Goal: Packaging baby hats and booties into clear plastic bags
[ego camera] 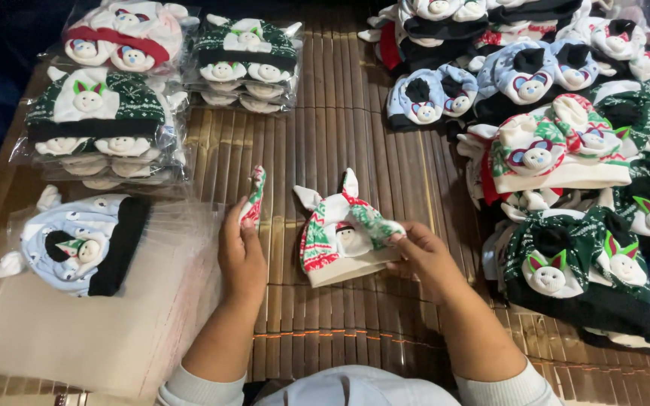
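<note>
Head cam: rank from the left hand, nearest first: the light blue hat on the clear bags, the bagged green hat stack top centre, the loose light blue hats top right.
From the left hand:
1. Light blue hat, to its left on the clear bags.
2. Bagged green hat stack, straight above.
3. Loose light blue hats, upper right.

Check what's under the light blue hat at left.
The light blue hat lies on a stack of clear plastic bags, which rests on the bamboo mat. Whatever lies beneath the bags is hidden.

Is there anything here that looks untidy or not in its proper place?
Mostly the heap of loose hats on the right: they lie tumbled over one another, while the bagged stacks top left sit neatly. One light blue hat lies alone on flat clear bags.
</note>
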